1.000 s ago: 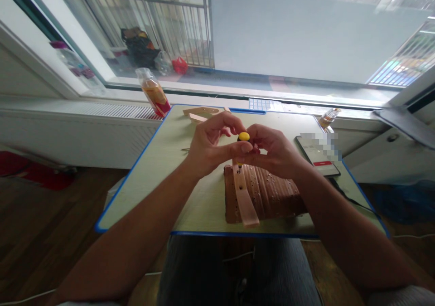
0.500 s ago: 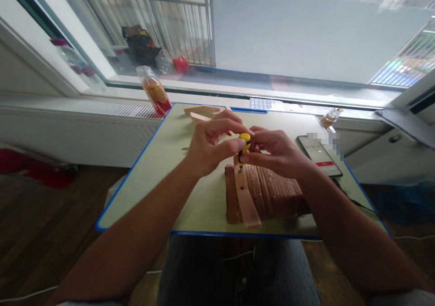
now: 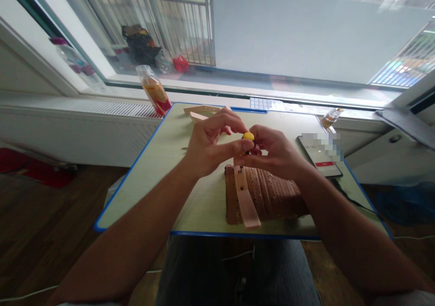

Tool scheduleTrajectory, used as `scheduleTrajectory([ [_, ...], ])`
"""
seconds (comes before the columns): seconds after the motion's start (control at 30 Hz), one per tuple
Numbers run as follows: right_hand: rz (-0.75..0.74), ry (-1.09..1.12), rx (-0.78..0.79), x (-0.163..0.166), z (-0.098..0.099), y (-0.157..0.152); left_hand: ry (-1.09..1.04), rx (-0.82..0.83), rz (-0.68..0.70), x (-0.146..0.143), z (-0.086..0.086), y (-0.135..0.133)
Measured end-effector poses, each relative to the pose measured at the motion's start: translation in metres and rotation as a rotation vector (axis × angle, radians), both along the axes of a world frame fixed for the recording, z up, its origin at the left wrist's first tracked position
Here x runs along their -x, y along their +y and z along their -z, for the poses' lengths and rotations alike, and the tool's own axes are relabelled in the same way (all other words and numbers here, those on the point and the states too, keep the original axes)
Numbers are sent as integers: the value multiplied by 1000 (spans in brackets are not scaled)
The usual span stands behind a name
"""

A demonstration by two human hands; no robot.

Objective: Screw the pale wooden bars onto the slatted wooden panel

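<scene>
Both hands (image 3: 209, 148) (image 3: 277, 148) grip one yellow-topped screwdriver (image 3: 248, 136).

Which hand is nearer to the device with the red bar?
Right. The right hand is left of the device, apart from it; the left hand is farther left, past the right hand.

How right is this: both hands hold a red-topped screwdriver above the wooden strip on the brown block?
Wrong color: the head view shows a yellow-topped screwdriver; the left hand and right hand do hold it above that wooden strip.
</scene>
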State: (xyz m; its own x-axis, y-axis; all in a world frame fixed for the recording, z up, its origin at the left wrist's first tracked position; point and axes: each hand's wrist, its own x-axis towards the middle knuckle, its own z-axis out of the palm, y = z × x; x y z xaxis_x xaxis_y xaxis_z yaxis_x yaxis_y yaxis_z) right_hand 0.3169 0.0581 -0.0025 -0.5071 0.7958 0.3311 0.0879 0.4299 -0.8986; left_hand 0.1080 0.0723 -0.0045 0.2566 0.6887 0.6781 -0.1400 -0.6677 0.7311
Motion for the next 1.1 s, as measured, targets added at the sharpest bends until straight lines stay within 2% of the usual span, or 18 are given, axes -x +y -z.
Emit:
scheduleTrajectory([
  [0.1, -61, -6, 42, -2, -3, -1, 10, -3, -3, 0, 0, -2],
  [0.23, -99, 0, -5, -4, -7, -1, -3, 3, 13, 0, 2, -2],
  [0.43, -26, -46, -92, -3, -7, -1, 8, 6, 12, 1, 1, -2],
  [0.57, 28, -57, -72, -2, -3, 1, 5, 33, 1, 0, 4, 0],
  [0.83, 39, -27, -144, -1, -1, 3, 20, 4, -33, -1, 6, 4],
  [1.1, 52, -8, -83, 0, 1, 2, 17, -3, -35, -3, 6, 4],
])
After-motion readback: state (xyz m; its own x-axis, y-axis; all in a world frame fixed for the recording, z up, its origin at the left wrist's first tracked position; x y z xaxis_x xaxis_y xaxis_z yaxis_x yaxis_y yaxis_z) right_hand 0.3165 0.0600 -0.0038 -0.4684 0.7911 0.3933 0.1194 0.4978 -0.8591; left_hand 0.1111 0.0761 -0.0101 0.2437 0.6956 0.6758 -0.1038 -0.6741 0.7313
